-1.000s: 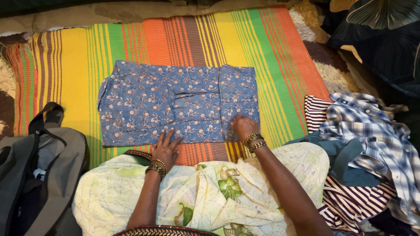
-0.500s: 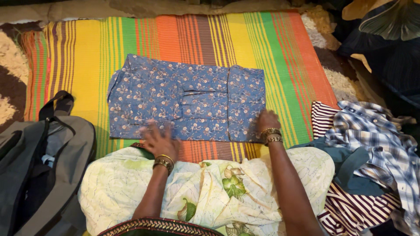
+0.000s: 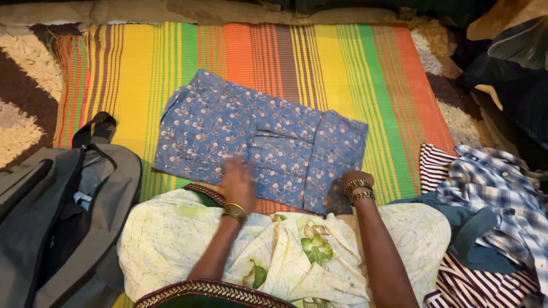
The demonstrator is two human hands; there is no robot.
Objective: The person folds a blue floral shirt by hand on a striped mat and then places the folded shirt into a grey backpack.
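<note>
Blue floral garment (image 3: 268, 145), folded into a rough rectangle, lies skewed on the striped mat (image 3: 354, 68), its long axis dropping from upper left to lower right. Left hand (image 3: 238, 181) rests on the near edge of the cloth, roughly mid-length; motion blur hides how far the fingers are spread, and no grasp is visible. Right hand (image 3: 351, 181) sits at the near right corner, curled down with the fingers tucked under or behind the fabric edge; whether it pinches the cloth cannot be told. Gold bangles on both wrists.

Edges: far edge of the garment has open mat beyond it, bands of orange, yellow and green. Right edge has a strip of green and orange mat before the mat's border. Near edge meets the person's lap, covered in pale green leaf-print fabric (image 3: 182, 239). Left edge is near a grey backpack (image 3: 74, 211), unzipped, its black strap lying on the mat.

Right of the lap: pile of clothes touching the mat's corner, with a blue-and-white plaid shirt (image 3: 502, 194) on top, a maroon-and-white striped piece (image 3: 434, 162) beneath, and teal cloth (image 3: 468, 228) between.

Surface under the mat: shaggy brown-and-cream rug (image 3: 23, 108), visible at left and upper right. Dark patterned fabric at top right corner.
</note>
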